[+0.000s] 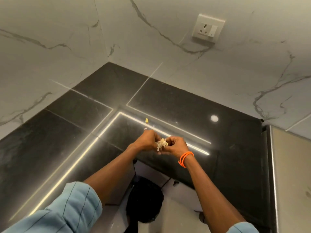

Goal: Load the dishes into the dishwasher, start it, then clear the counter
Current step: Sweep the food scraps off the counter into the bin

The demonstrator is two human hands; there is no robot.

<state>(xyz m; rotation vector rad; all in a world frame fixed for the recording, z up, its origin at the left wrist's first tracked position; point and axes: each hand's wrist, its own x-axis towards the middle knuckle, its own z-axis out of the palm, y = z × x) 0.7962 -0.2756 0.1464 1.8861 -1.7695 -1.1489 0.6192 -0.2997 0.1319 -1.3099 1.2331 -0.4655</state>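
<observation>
Food scraps [161, 143], pale shreds, are pinched betw. left hand [146, 140] and right hand [176, 145], both curled round them, over desk [218, 148] edge. Judged light, soft, crumbly; best cupped from below.

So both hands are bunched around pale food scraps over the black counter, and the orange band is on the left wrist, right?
Not quite: the head view shows the orange band on the right wrist. The left hand and right hand do hold pale food scraps over the black counter.
</observation>
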